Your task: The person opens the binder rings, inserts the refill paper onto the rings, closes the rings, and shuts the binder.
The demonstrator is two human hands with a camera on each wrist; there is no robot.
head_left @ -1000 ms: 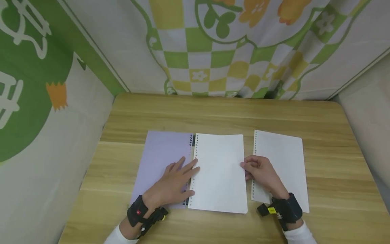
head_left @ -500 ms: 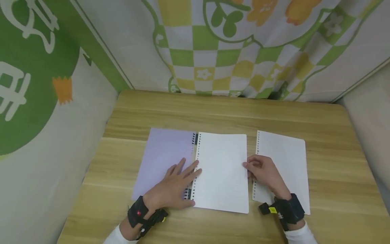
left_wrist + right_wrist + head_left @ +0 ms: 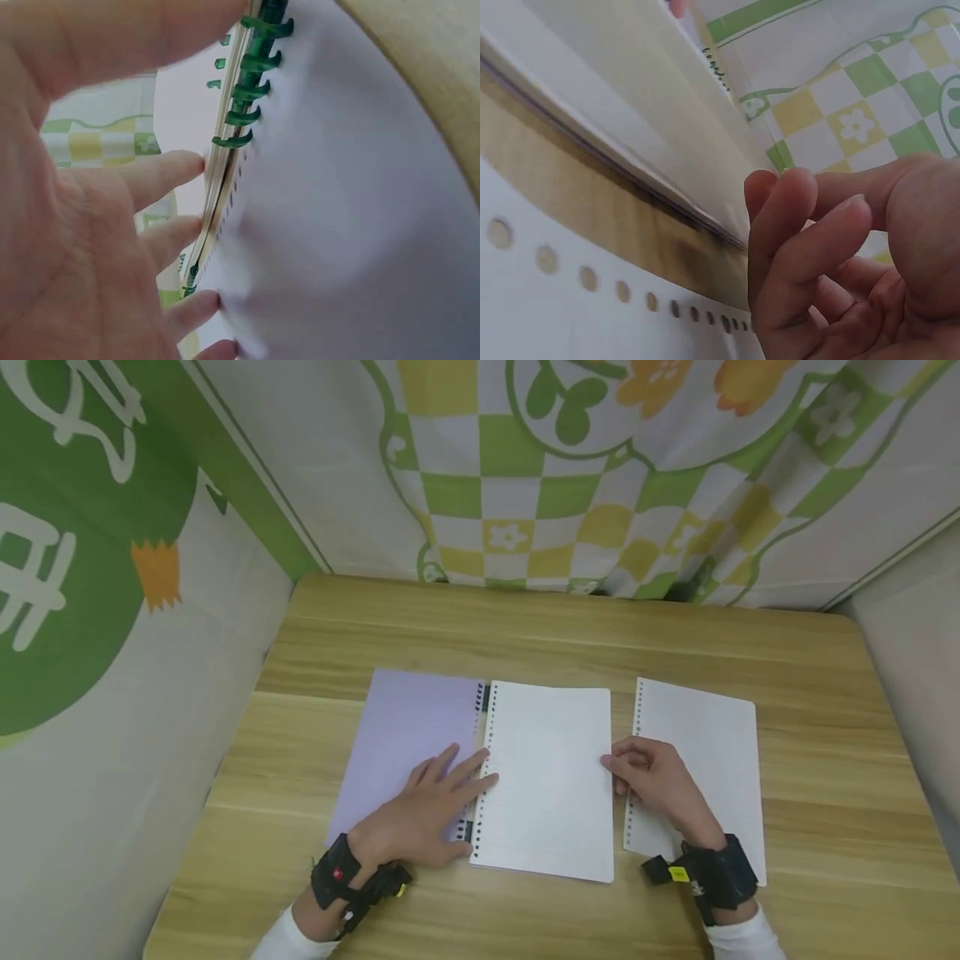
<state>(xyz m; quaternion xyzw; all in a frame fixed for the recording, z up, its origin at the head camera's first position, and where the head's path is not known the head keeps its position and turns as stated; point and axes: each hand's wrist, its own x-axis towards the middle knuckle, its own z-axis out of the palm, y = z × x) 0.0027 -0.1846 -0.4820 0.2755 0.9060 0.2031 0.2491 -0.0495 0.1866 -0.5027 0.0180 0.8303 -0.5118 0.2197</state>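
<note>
A loose-leaf binder lies unfolded, its lilac cover [image 3: 420,714] on the left and a stack of white punched paper [image 3: 551,777] on the right. Green binder rings [image 3: 251,91] run between them, several standing parted in the left wrist view. My left hand [image 3: 416,814] lies palm down over the cover and spine with spread fingers, fingertips on the paper's punched edge. The right hand [image 3: 656,781] pinches the paper's right edge with thumb and curled fingers. In the right wrist view, those curled fingers [image 3: 780,225] are right at the stack's edge.
A loose punched sheet [image 3: 705,760] lies to the right, partly under my right hand and wrist. Wooden tabletop [image 3: 562,635] stretches around the papers. A patterned curtain [image 3: 570,485] hangs behind the table's far edge.
My left thumb has slid down toward the paper's lower corner, and the lower rings show beside it. The right hand keeps its place at the paper's edge. The head view has shifted slightly.
</note>
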